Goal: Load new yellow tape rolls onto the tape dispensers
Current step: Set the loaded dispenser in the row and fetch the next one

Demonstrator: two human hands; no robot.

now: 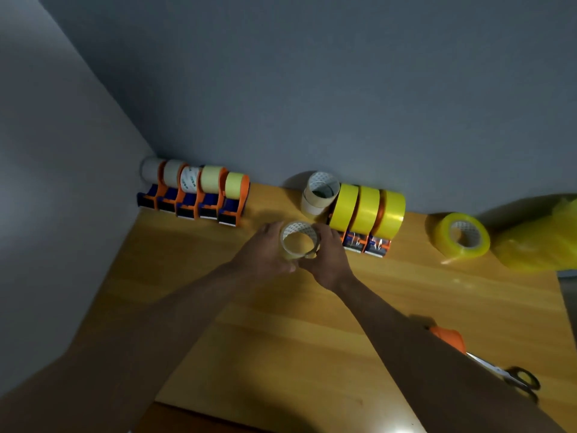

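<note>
Tape roll held by both hands, loaded dispensers just beside.

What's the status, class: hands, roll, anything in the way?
Left hand and right hand both grip nearly spent roll. Fresh yellow roll waits right. Nothing blocking.

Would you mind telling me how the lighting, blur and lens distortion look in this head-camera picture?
Head view: dim overall, the near forearms almost in shadow; the table catches a warm sheen mid-frame. Both hands, left hand and right hand, look slightly soft around the nearly used-up roll. The wide-angle lens bends the wall corner and table edges.
</note>
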